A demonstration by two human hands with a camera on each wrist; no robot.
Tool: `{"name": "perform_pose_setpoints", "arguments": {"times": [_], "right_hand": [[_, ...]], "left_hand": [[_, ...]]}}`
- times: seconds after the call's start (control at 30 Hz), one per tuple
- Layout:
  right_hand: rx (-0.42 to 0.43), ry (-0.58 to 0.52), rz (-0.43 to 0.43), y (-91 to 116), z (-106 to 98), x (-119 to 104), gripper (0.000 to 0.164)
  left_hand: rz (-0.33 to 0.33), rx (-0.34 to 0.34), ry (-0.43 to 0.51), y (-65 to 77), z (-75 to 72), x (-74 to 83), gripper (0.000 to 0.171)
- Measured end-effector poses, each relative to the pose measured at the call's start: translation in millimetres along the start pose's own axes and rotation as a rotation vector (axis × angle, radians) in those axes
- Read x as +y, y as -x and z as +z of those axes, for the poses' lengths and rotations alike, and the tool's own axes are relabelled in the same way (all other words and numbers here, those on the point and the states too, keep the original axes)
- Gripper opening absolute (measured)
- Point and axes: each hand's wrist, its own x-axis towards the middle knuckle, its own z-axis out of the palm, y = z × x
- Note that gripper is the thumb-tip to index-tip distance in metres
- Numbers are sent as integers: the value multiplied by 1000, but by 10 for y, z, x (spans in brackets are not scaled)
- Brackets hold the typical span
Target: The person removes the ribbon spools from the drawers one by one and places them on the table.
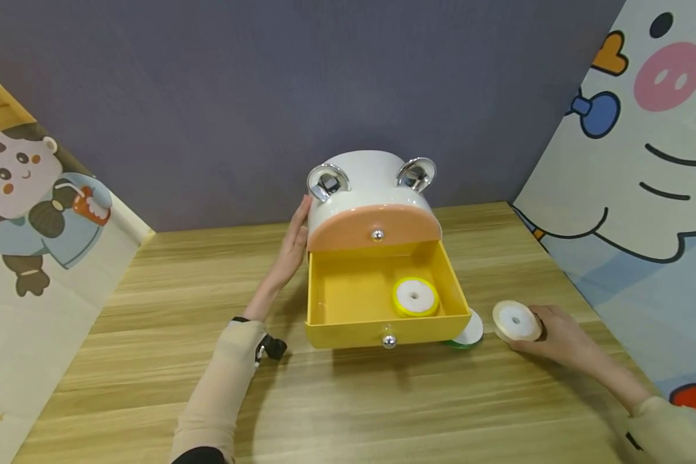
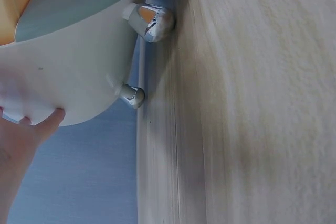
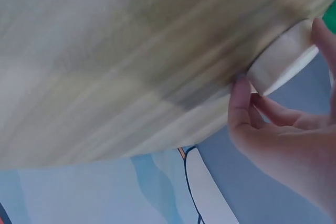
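Observation:
A small drawer box [image 1: 371, 180] with a white rounded top and shiny ring ears stands on the table. Its lower yellow drawer [image 1: 348, 332] is pulled out and contains a yellow-edged spool [image 1: 415, 297]. The peach upper drawer [image 1: 348, 233] is closed. My left hand [image 1: 292, 251] rests against the box's left side; in the left wrist view its fingertips [image 2: 56, 114] touch the white wall. To the right, my right hand [image 1: 562, 338] pinches a cream spool [image 1: 515, 321] by its rim, thumb and fingers on opposite edges. In the right wrist view this spool [image 3: 283, 56] appears edge-on by the table surface.
A green-edged spool [image 1: 470, 332] lies on the wooden table [image 1: 383, 412], partly hidden under the drawer's right front corner. A dark grey wall [image 1: 238, 116] rises behind the box. Cartoon-printed panels [image 1: 661, 212] border the table on both sides.

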Motion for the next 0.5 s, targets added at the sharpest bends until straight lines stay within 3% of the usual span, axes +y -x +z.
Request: {"name": "perform_pose_setpoints", "arguments": {"times": [0.13, 0.2, 0.33, 0.37, 0.5], "right_hand": [[-98, -5, 69, 3, -150, -88, 100], [-71, 6, 52, -27, -273, -152, 101], [110, 41, -79, -138, -623, -404, 91], [168, 54, -123, -172, -714, -490, 87], [263, 66, -238, -297, -1030, -938, 76]], "left_hand": [[2, 6, 2, -8, 26, -165, 78], [-4, 2, 6, -2, 33, -132, 71], [-10, -12, 12, 6, 15, 81, 59], [-10, -12, 13, 4, 9, 97, 60], [-8, -13, 12, 14, -20, 147, 69]]}}
